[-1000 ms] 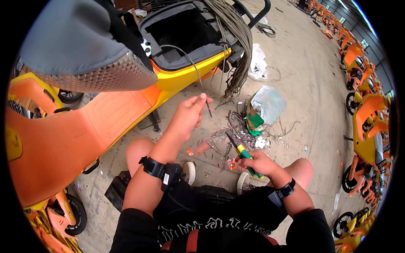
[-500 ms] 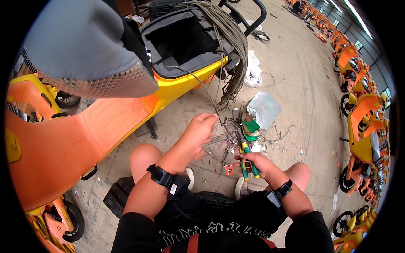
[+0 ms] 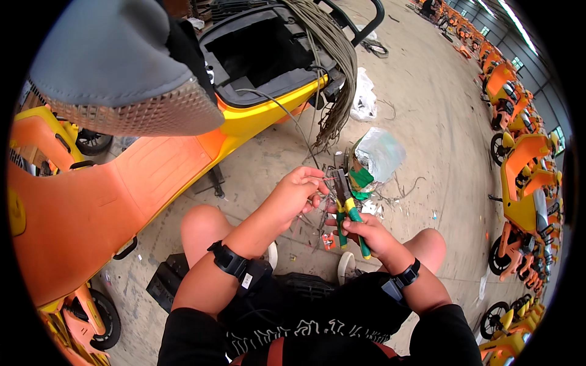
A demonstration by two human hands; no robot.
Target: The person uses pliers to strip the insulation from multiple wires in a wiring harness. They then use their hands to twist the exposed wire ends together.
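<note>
My left hand [image 3: 300, 194] pinches the end of a thin grey cable [image 3: 282, 108], where fine reddish wires stick out past the fingertips. The cable runs down from the open seat compartment of an orange and yellow scooter [image 3: 168, 166]. In my right hand [image 3: 373, 235] is a pair of combination pliers [image 3: 348, 207] with green and yellow handles, tilted with its dark jaws upward. These jaws sit close beside the wire ends; whether they touch them I cannot tell. Below both hands, cable scraps lie strewn on the concrete floor.
A bundle of grey cables [image 3: 342, 67] hangs over the scooter's rear. Beyond my right hand stands a silvery, green-patched bag [image 3: 379, 155], with a white plastic bag [image 3: 364, 97] farther off. The grey seat [image 3: 107, 67] is raised at upper left. Scooters [image 3: 524, 177] line the right side.
The pliers have swung upward and their jaws have come up to the wire ends. My left hand has moved slightly right and down, still pinching the cable.
</note>
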